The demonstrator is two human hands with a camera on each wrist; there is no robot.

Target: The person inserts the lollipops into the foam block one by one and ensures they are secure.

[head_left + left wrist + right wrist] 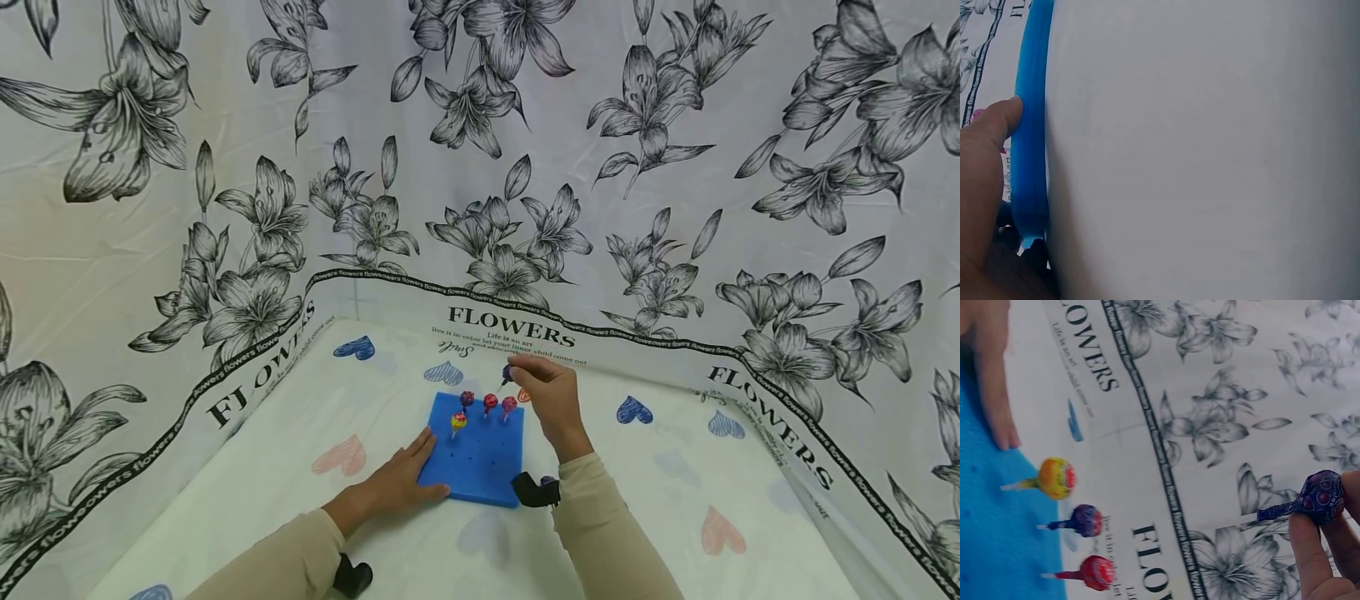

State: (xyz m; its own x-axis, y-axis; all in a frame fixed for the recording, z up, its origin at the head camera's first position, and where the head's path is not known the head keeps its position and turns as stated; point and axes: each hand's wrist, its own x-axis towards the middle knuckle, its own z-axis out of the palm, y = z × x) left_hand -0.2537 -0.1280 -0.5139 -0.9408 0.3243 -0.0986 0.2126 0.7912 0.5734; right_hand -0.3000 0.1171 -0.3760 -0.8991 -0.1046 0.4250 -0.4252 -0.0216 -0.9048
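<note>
A blue foam block [480,462] with small holes lies flat on the table. Along its left edge rests my left hand [396,482], fingers stretched out and thumb against the near corner; the left wrist view has the thumb pressed to the block's side [1030,144]. My right hand [555,400] pinches a dark purple lollipop [1321,499] by its wrapped head, stick pointing away from the fingers, above the block's far right corner. Upright in the block stand a yellow lollipop [458,422], a purple one [467,398], a red one [490,401] and a pink-red one [510,404].
A white cloth with printed hearts [635,409] covers the table. Floral curtains [510,167] hang behind and at both sides. Beside the block's near right corner, a black strap piece [536,490] sticks out from the right wrist.
</note>
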